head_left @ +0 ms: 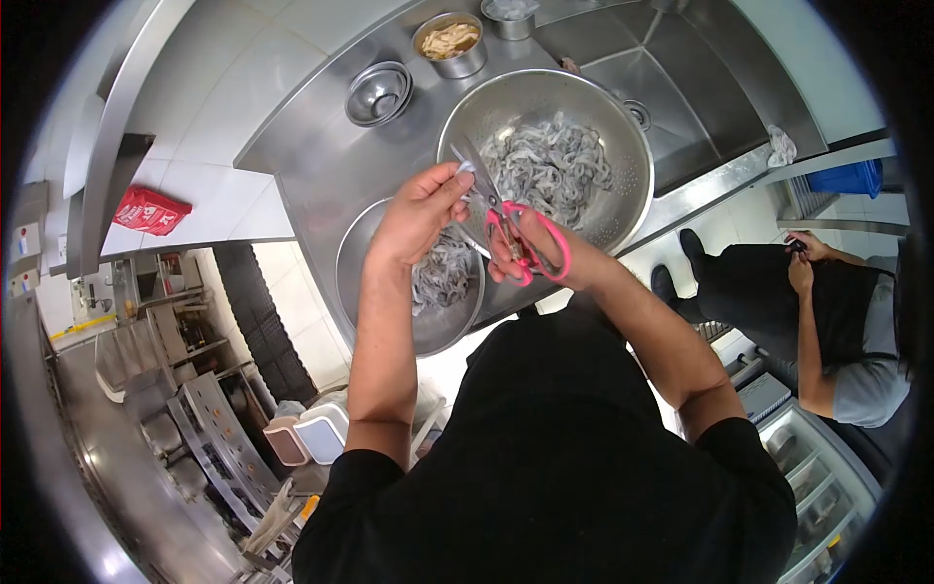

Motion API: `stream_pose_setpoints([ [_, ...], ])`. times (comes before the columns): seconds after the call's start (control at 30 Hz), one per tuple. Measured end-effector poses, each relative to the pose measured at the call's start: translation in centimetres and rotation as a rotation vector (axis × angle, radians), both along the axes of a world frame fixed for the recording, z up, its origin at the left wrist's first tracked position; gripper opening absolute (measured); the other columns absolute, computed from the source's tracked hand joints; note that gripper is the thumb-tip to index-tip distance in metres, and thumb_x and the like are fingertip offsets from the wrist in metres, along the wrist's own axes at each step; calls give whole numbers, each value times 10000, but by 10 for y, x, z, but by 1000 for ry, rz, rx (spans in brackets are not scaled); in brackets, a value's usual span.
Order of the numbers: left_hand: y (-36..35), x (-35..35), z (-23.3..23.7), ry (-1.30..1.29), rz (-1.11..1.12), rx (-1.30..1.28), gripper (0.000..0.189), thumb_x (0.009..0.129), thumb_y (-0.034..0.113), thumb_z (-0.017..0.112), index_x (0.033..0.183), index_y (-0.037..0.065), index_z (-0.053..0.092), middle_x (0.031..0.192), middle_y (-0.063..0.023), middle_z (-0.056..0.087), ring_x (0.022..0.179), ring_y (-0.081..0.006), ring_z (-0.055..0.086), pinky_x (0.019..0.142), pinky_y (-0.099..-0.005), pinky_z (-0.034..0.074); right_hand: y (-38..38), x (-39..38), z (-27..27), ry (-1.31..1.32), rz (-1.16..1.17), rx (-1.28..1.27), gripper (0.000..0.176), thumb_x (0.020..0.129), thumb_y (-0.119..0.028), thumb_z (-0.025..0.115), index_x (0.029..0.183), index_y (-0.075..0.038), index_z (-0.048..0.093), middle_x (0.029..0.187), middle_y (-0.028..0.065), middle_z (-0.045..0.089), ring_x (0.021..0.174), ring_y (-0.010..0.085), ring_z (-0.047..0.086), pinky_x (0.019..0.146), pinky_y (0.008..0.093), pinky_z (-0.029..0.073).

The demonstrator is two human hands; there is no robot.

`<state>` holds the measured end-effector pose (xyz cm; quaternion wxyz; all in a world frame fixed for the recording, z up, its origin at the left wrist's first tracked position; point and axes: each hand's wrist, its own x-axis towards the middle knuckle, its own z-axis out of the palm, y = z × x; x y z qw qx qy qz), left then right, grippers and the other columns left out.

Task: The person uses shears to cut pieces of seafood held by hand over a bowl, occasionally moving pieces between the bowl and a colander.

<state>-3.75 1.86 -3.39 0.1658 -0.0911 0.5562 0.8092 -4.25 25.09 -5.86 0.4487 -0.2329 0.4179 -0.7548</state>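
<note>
My left hand [420, 211] pinches a small greyish-white piece [466, 168] between thumb and fingers. Pink-handled scissors [494, 199] are in my right hand [530, 251], their blades parted beside that piece. Behind the scissors stands a large perforated metal colander [623, 146] with a heap of grey-white shrimp-like strips [555, 161]. Below my left hand a metal bowl [357, 263] holds more of these grey strips [443, 277]; my left wrist and forearm cover part of the bowl.
Stacked small metal bowls [377, 94], a metal pot with yellowish pieces [450, 44] and another small pot [510, 19] stand behind. A sink [652, 107] is at the back right. Another person [817, 302] is at the right. A red packet [151, 210] lies left.
</note>
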Motion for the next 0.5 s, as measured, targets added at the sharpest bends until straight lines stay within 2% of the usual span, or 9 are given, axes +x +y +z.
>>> stream_pose_setpoints([
  [0.1, -5, 10, 2, -36, 20, -136, 178, 1060, 206, 671, 1071, 36, 723, 819, 51, 599, 707, -57, 514, 668, -232, 443, -2, -2, 3, 20, 63, 58, 840, 978, -860, 260, 874, -80, 552, 724, 25, 513, 827, 215, 608, 793, 338, 471],
  [0.2, -14, 24, 4, -61, -7, -279, 200, 1058, 233, 679, 1030, 44, 740, 749, 59, 568, 669, -57, 491, 642, -232, 419, -7, 0, 2, 72, 120, 54, 842, 983, -856, 249, 863, -82, 558, 731, 28, 522, 842, 206, 618, 815, 339, 477],
  [0.23, -17, 28, 4, -69, -20, -322, 208, 1058, 241, 679, 1021, 47, 745, 730, 62, 558, 661, -57, 484, 636, -233, 412, -8, 2, 1, 51, 126, 39, 788, 1013, -804, 283, 869, -80, 557, 734, 34, 536, 810, 191, 607, 799, 335, 481],
  [0.3, -25, 37, 0, -50, -65, -391, 216, 1062, 244, 671, 1015, 45, 739, 807, 52, 622, 678, -60, 487, 646, -229, 419, -11, 6, -2, 6, 141, 8, 684, 1074, -699, 349, 881, -77, 557, 740, 45, 562, 746, 163, 587, 769, 327, 487],
  [0.33, -28, 41, -1, -40, -89, -425, 220, 1063, 246, 666, 1012, 44, 736, 845, 47, 654, 687, -62, 488, 652, -227, 422, -13, 8, -5, -6, 144, 43, 684, 1076, -696, 352, 872, -75, 558, 738, 46, 563, 736, 160, 585, 751, 320, 483],
  [0.5, -37, 57, -4, -28, -123, -577, 230, 1066, 235, 659, 1000, 28, 737, 814, 45, 645, 680, -67, 482, 639, -235, 414, -19, 15, -12, -66, 192, 143, 688, 1073, -692, 378, 827, -75, 559, 717, 35, 550, 676, 147, 578, 662, 289, 465],
])
